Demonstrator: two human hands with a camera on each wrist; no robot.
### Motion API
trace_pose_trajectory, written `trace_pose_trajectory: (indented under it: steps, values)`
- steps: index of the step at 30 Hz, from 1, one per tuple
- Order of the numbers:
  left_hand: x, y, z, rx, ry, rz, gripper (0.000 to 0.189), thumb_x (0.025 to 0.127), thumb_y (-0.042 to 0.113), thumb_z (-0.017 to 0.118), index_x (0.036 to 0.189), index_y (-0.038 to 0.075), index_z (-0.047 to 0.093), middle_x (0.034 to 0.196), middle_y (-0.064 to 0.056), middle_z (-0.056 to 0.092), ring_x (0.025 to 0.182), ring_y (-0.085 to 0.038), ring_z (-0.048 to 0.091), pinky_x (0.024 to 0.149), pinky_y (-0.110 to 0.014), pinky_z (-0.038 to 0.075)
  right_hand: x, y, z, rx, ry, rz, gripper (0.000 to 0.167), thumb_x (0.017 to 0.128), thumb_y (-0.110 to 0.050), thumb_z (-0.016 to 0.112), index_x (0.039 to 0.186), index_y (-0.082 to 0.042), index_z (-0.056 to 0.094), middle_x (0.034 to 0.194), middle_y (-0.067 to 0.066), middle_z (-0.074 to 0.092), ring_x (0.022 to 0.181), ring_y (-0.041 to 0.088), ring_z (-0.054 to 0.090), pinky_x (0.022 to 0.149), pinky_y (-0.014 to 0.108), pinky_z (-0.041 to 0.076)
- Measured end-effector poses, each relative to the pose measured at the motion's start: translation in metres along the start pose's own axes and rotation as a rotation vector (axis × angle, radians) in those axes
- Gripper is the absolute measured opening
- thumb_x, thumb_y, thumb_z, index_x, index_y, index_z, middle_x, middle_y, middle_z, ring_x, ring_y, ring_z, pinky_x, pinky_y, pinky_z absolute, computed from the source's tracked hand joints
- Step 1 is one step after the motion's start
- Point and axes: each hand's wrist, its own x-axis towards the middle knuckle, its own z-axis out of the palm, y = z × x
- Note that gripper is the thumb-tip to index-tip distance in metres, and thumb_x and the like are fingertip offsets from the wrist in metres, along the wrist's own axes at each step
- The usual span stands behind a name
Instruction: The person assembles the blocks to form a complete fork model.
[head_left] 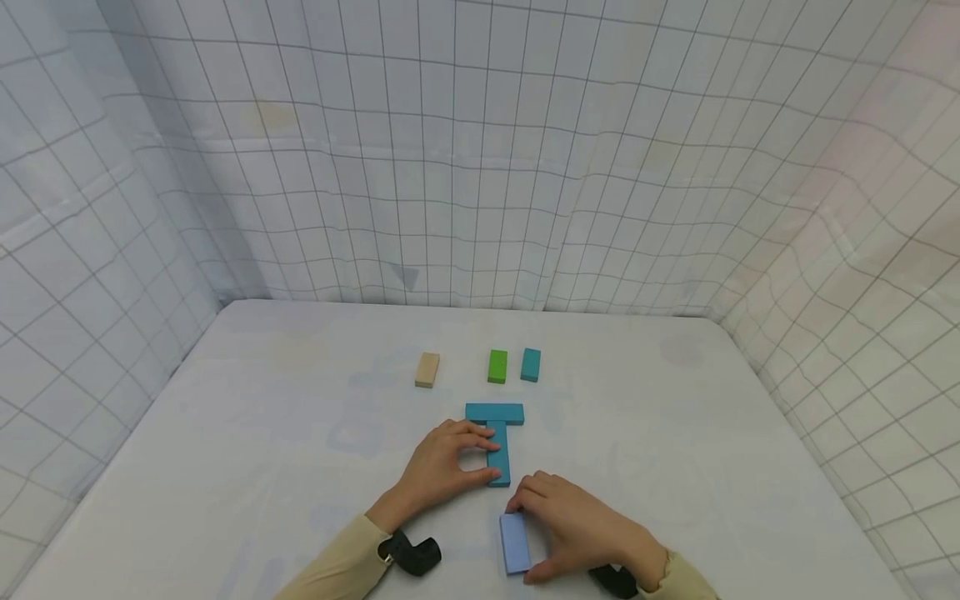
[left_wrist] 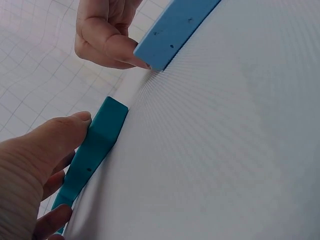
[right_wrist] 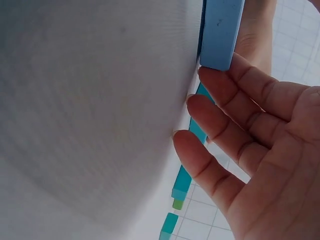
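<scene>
My left hand [head_left: 450, 458] rests its thumb and fingertips on a teal block [head_left: 498, 454], which lies lengthwise away from me. The block's far end meets the middle of a crosswise teal block [head_left: 495, 413], making a T shape. In the left wrist view, the thumb lies along the near part of the teal block [left_wrist: 95, 145]. My right hand [head_left: 577, 525] holds a light blue block [head_left: 514, 543] by its two ends, thumb at the near end and fingers at the far one. The right wrist view shows fingertips at an end of the blue block [right_wrist: 220, 35]; the thumb is hidden there.
Farther back on the white table [head_left: 300, 433] lie a beige block [head_left: 427, 370], a green block [head_left: 497, 367] and a small teal block [head_left: 530, 365]. White gridded curtains [head_left: 480, 167] enclose the table at the back and both sides.
</scene>
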Motion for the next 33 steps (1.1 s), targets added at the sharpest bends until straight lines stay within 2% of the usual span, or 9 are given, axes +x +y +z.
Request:
trace_pose_trajectory:
  steps: [11, 20, 33]
  values:
    - [0.000, 0.000, 0.000, -0.002, -0.003, -0.002, 0.035, 0.076, 0.043, 0.078, 0.105, 0.023, 0.074, 0.117, 0.009, 0.063, 0.104, -0.009, 0.052, 0.087, -0.033, 0.045, -0.004, 0.009, -0.006, 0.039, 0.053, 0.055, 0.061, 0.074, -0.056, 0.074, 0.118, -0.020, 0.054, 0.113, -0.013, 0.049, 0.100, 0.003, 0.047, 0.090, 0.028, 0.044]
    - [0.000, -0.001, 0.001, -0.011, -0.019, -0.029, 0.035, 0.076, 0.044, 0.078, 0.105, 0.025, 0.074, 0.117, 0.013, 0.062, 0.105, -0.007, 0.051, 0.089, -0.032, 0.044, -0.008, 0.017, -0.010, 0.031, 0.048, 0.141, 0.060, 0.073, -0.053, 0.077, 0.119, -0.021, 0.053, 0.113, -0.012, 0.049, 0.101, 0.005, 0.047, 0.090, 0.031, 0.044]
    - [0.000, -0.001, 0.000, -0.002, -0.013, -0.019, 0.035, 0.076, 0.044, 0.078, 0.105, 0.026, 0.074, 0.118, 0.013, 0.061, 0.105, -0.006, 0.051, 0.089, -0.031, 0.044, -0.012, 0.024, -0.013, 0.002, 0.083, 0.154, 0.064, 0.072, -0.059, 0.074, 0.120, -0.020, 0.055, 0.113, -0.011, 0.052, 0.105, 0.007, 0.047, 0.093, 0.035, 0.042]
